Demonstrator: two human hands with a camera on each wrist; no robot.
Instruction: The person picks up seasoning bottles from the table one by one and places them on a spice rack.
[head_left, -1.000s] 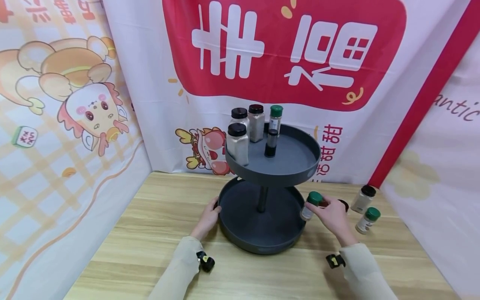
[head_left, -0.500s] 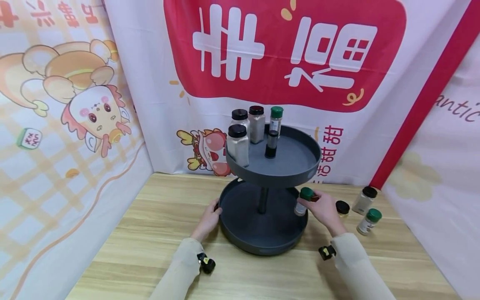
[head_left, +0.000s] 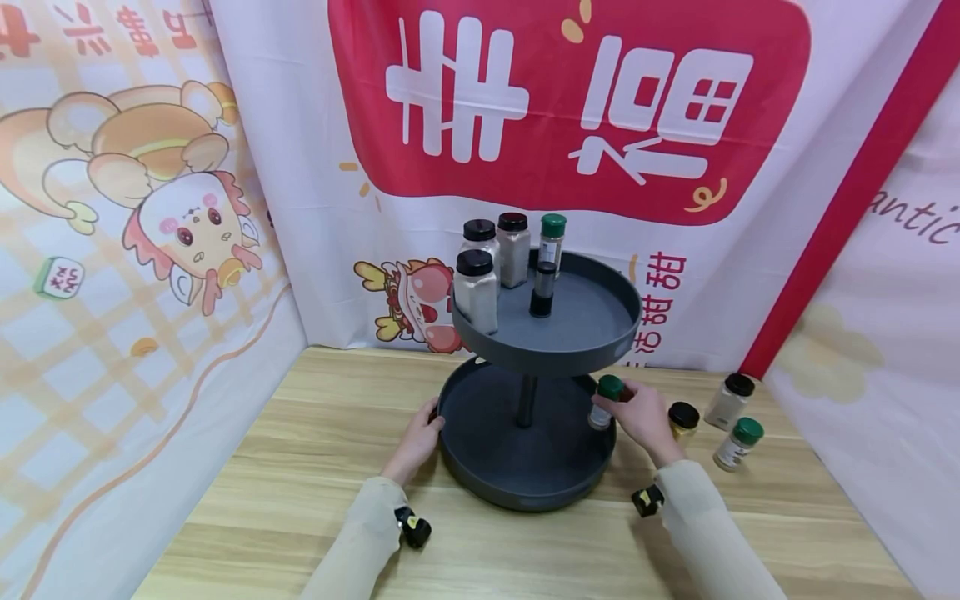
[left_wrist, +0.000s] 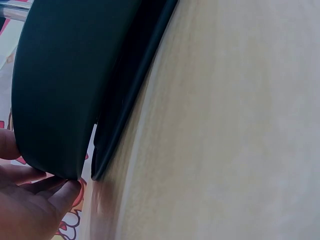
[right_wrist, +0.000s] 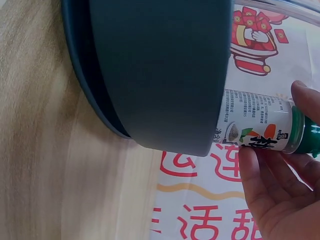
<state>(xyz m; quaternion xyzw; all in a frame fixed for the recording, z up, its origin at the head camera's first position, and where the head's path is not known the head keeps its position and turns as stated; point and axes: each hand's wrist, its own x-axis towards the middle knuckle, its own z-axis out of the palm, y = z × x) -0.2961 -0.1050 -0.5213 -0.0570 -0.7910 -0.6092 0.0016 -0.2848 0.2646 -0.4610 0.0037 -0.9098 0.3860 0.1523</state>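
Pinching a jar [right_wrist: 260, 122] between thumb and fingers of the right hand [head_left: 647, 418], with the green cap [head_left: 610, 386] uppermost; holding it just inside the right rim of the lower tray [head_left: 525, 499]; gripping that tray's left rim with the left hand [head_left: 415, 442].

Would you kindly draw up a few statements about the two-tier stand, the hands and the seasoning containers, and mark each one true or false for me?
1. The right hand has a green-capped bottle in its grip. True.
2. The left hand is holding a jar. False: it touches the edge of the lower tray.
3. The upper tray bears five containers. True.
4. Every container on the table has a green cap. False: a black-capped jar stands there too.
5. A red banner with white characters hangs behind the trays. True.
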